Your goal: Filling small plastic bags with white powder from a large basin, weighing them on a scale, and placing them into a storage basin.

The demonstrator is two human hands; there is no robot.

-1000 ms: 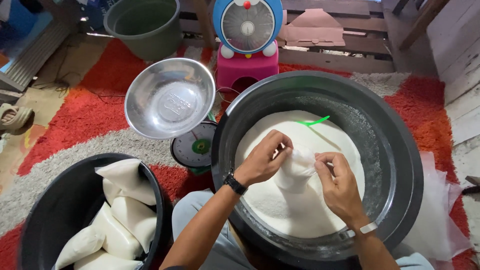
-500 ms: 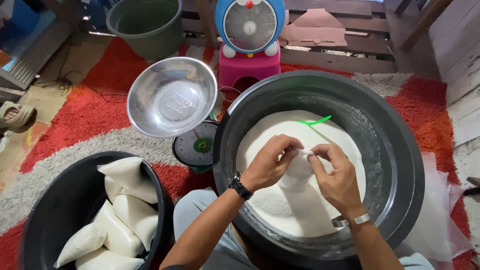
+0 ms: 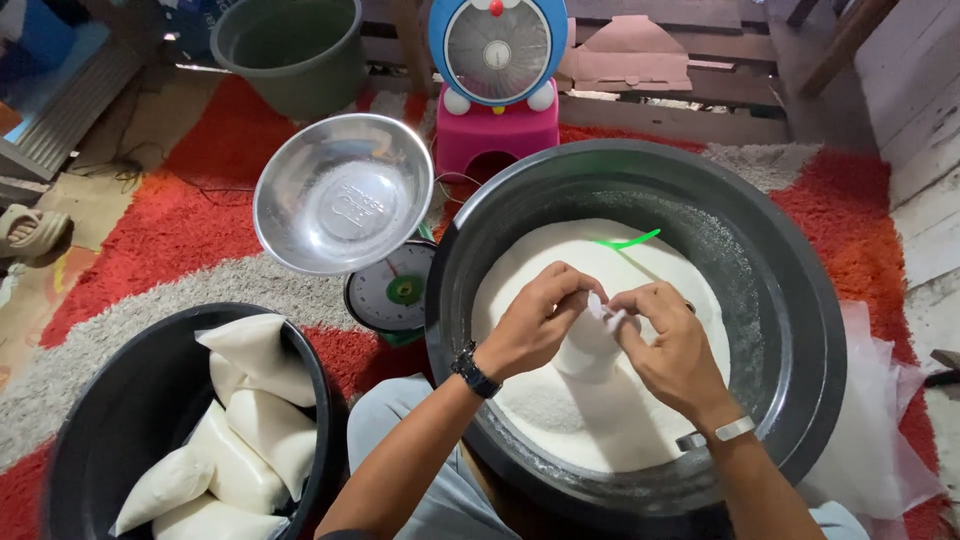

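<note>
Both of my hands meet over a big black basin filled with white granules. My left hand and my right hand pinch the twisted top of a clear plastic bag full of the same white granules, which rests on the heap. A black watch is on my left wrist, a silver bracelet on my right. A green scoop handle sticks out of the granules at the far side.
A kitchen scale with a steel bowl and round dial stands left of the basin. A black tub at lower left holds several filled white bags. A small fan, a green bucket and clear bags lie around on a red carpet.
My hands have drawn closer together on the bag's top and shifted slightly, twisting it. Nothing else moved.
</note>
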